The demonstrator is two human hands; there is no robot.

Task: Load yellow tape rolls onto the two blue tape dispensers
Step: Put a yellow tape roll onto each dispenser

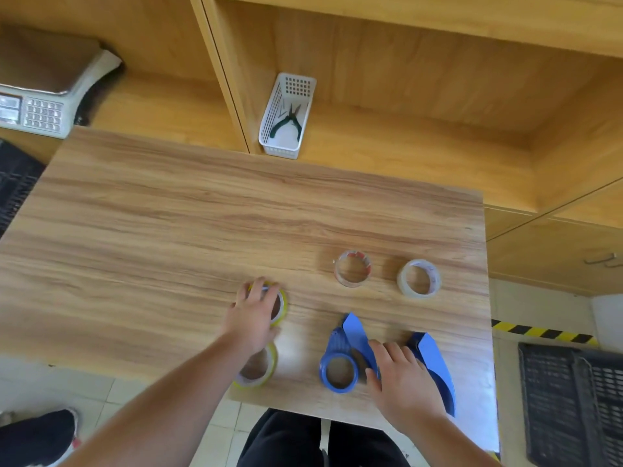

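On the wooden table [168, 214], the left hand [251, 320] cups the far yellow tape roll [282, 306]; lift it level, while the right hand [401, 379] steadies the blue plastic tape dispenser [340, 362].

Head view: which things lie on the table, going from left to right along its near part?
Near yellow roll → left hand on the far yellow roll → left blue dispenser → right hand → right blue dispenser.

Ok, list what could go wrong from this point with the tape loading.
1. The near yellow tape roll and the blue tape dispenser lie close to the table's front edge; a nudge might knock them off.
2. The left hand covers the far yellow roll while the forearm crosses the near one and could drag it.
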